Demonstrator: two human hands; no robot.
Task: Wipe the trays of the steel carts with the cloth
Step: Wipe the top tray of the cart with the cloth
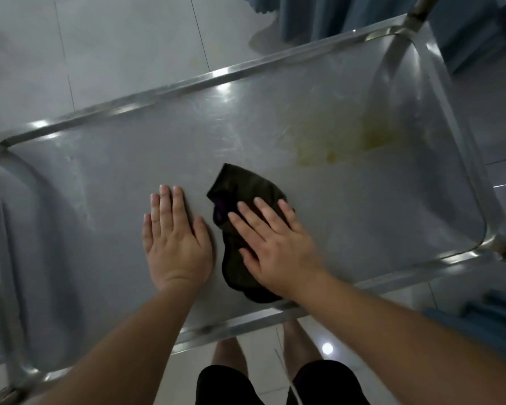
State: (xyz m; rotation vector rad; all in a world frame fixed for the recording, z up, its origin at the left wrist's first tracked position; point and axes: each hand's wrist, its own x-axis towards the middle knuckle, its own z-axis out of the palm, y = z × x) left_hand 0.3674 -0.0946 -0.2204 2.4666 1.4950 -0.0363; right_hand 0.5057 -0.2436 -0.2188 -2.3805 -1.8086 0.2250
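Steel tray (362,200) mid-wipe: right hand (275,244) pressed flat on cloth (240,188), left hand (176,238) spread flat beside. Yellow stain (333,141) ahead probably needs scrubbing next.

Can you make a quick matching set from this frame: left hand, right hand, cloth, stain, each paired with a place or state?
Column 1:
1. left hand
2. right hand
3. dark crumpled cloth
4. yellowish stain

Column 2:
A. far right part of the shiny steel cart tray, uncovered
B. flat on bare steel, fingers straight
C. pressed flat on top of the cloth
D. lying on the tray under a palm

Pairs: 1-B, 2-C, 3-D, 4-A
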